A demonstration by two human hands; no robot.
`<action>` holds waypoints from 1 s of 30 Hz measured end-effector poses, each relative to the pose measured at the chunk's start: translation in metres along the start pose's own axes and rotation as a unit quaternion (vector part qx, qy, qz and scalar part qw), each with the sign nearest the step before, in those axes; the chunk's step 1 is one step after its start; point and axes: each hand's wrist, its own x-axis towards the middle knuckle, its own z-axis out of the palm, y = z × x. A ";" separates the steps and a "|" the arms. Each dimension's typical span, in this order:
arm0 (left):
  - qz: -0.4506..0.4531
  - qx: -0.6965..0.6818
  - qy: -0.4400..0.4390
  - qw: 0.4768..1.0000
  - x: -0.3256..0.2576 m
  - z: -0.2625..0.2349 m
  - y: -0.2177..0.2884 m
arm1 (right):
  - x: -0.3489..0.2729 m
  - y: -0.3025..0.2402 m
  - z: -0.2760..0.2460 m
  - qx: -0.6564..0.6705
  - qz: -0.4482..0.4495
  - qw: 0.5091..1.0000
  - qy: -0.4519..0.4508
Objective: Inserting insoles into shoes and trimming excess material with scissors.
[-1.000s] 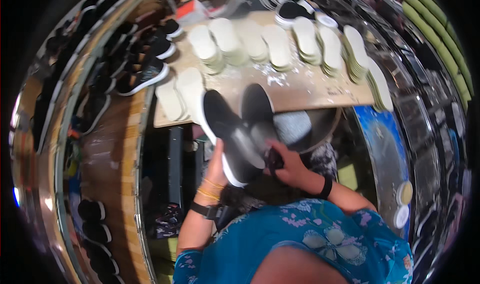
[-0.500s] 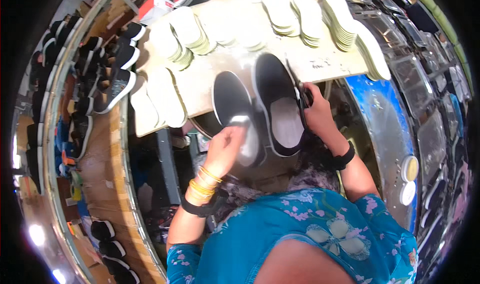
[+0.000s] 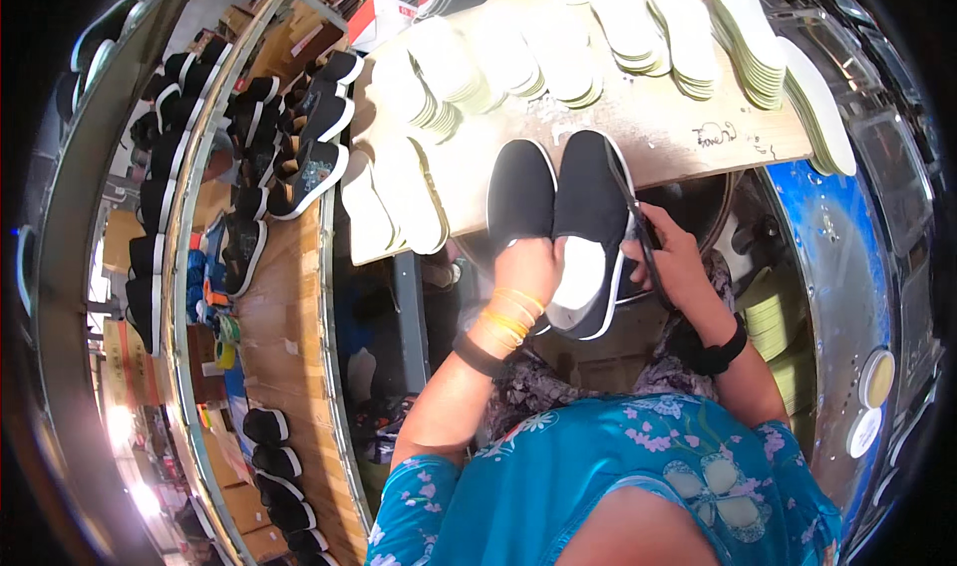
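A pair of black slip-on shoes with white edging lies side by side at the table's near edge, toes pointing away from me. My left hand (image 3: 526,270) reaches into the opening of the left shoe (image 3: 520,192), its fingers hidden inside. In the right shoe (image 3: 590,189) a white insole (image 3: 578,279) shows. My right hand (image 3: 678,264) is closed round dark scissors (image 3: 641,217), whose blade lies along that shoe's right side; the fingers are close to its edge.
The pale tabletop (image 3: 658,147) carries several stacks of white insoles (image 3: 688,38). At left, a wooden shelf (image 3: 284,297) with metal edges holds black shoes (image 3: 309,177). A blue metal surface (image 3: 817,237) stands at right, with two round tins (image 3: 877,379) on it.
The view has shifted, so the scene sits further right. My left hand has moved into the left shoe's opening, and the two shoes are closer together. The right hand keeps the scissors.
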 end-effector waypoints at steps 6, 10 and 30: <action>0.041 -0.132 0.054 0.989 -0.026 -0.003 -0.040 | -0.022 -0.007 -0.050 0.046 0.070 0.996 0.005; -0.050 -0.612 -0.030 0.789 -0.077 -0.027 -0.072 | -0.035 0.004 -0.054 -0.050 0.041 0.995 -0.081; -0.034 -0.760 -0.134 0.635 -0.144 -0.035 -0.081 | -0.040 0.003 0.042 -0.256 -0.248 0.934 -0.001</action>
